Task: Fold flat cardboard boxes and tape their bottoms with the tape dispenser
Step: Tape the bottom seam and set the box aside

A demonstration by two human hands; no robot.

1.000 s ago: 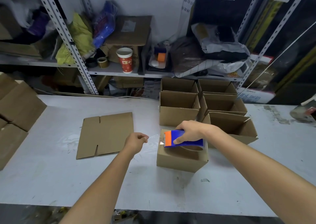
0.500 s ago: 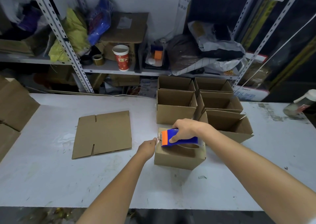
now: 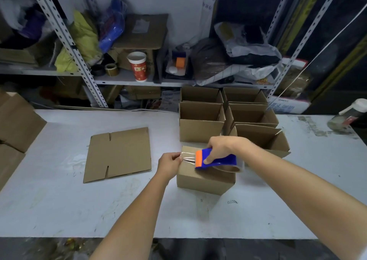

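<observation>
done: five open boxes at table rear. in progress: upturned box; left hand pinches tape end, right hand grips tape dispenser on it. left: flat cardboard blank.

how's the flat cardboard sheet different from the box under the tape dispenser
The flat cardboard sheet lies unfolded on the table; the box is folded into shape. Nothing touches the sheet, while the box has the tape dispenser on top, gripped by the right hand, with the left hand pinching the tape at its edge. Both are plain brown cardboard.
</observation>
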